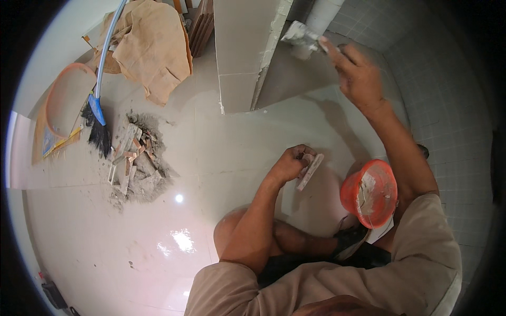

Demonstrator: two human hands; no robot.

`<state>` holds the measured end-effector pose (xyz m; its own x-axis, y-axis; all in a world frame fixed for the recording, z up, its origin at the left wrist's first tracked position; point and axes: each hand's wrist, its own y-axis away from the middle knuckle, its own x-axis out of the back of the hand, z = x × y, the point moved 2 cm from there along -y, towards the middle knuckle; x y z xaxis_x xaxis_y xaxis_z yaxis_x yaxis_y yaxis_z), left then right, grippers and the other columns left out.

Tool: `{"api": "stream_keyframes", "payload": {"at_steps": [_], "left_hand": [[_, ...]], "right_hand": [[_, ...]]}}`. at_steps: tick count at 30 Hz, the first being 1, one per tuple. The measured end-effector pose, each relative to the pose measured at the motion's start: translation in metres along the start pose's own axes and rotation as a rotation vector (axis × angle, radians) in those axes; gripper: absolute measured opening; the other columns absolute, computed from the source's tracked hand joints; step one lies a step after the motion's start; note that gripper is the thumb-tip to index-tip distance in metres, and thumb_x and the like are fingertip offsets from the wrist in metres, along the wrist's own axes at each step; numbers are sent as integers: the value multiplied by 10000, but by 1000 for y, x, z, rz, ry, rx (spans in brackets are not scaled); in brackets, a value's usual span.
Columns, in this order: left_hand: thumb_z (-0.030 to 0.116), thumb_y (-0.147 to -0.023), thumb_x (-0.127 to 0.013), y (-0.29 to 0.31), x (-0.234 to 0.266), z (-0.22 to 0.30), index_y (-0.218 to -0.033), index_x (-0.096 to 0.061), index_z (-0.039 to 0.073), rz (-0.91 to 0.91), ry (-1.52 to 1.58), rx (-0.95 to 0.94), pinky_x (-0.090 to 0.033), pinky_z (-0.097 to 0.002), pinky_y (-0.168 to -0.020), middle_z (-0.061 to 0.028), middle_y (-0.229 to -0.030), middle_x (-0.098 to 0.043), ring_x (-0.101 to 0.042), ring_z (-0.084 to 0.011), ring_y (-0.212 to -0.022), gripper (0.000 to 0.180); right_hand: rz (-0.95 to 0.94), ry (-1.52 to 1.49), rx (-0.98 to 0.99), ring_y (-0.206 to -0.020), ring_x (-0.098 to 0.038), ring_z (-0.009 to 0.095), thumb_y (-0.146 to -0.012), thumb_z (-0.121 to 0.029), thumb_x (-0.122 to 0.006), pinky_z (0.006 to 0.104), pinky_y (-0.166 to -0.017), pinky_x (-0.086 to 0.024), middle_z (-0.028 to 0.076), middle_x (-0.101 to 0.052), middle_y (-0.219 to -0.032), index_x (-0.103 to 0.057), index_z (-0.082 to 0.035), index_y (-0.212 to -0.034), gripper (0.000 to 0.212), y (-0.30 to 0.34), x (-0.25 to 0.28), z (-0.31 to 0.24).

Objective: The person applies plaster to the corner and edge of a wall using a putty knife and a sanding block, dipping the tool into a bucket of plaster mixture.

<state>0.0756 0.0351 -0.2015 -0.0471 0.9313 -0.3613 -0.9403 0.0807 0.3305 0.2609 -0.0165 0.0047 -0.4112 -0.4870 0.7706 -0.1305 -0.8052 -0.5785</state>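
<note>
My right grip [359, 76] is closed around the handle of a putty knife [301, 35], index finger extended along the handle. The putty knife is raised at the upper centre-right of my view, beside the grey wall end [243, 55] and in front of a pale pipe [323, 16]. Its long axis runs from my fingers toward the upper left; the blade is the far end and carries white paste. I cannot tell whether the blade touches any surface.

My left grip [289, 164] is closed, thumb and fingers pinching a pale flat strip [310, 173]. The strip is held above the floor [232, 142], nearer to my body than the putty knife. Its long axis slants from lower left to upper right.

An orange bucket [350, 194] is located to the right of the strip, just beside my right arm. Whitish paste coats part of its interior.

Edges: the wall end presents a rough, white-smeared vertical edge on its right side, and its foot meets the floor ahead of my left grip. A grey tiled wall [448, 121] bounds the right side, beyond my right arm.

Room: glossy floor spans the distance from my left grip to a rubble pile [138, 163], well apart on the left. Behind the pile are a blue broom [96, 110] with black bristles and a crumpled brown sheet [153, 47].
</note>
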Motion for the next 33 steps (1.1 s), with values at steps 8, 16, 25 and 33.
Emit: {"api": "stream_keyframes", "payload": {"at_steps": [8,16,25,33], "left_hand": [[1,-876,-519,1,1,-4,-1193,-686,48,-1,-36,13,-488,-276,-628,-29,-899,-665,-581,-113,-727,361],[11,-878,-516,0,-1,0,-1191,-690,53,-10,-41,26,-502,-278,-631,-36,-909,-675,-593,-115,-729,360],[22,-876,-530,2,-1,0,-1204,-692,55,-10,-94,32,-519,-291,-661,-42,-903,-681,-607,-125,-747,367],[21,-880,-544,-6,-1,-12,-1184,-690,49,-25,-11,51,-508,-278,-653,-32,-920,-685,-603,-116,-741,338]], "right_hand": [[35,-3,99,-785,-566,271,-814,51,-704,419,-704,-526,65,-526,-904,-559,-286,-1501,779,-10,-23,10],[-94,-860,-250,-729,-600,277,-1007,-67,-573,395,-713,-499,155,-616,-868,-517,-56,-1426,423,38,-15,-28],[-306,-904,-329,-733,-563,210,-1092,-238,-493,355,-698,-473,89,-585,-806,-601,-2,-1138,264,-26,-59,20],[-46,-583,-133,-853,-569,281,-935,-16,-623,368,-800,-501,123,-569,-928,-620,-189,-1432,525,26,-40,17]]}}
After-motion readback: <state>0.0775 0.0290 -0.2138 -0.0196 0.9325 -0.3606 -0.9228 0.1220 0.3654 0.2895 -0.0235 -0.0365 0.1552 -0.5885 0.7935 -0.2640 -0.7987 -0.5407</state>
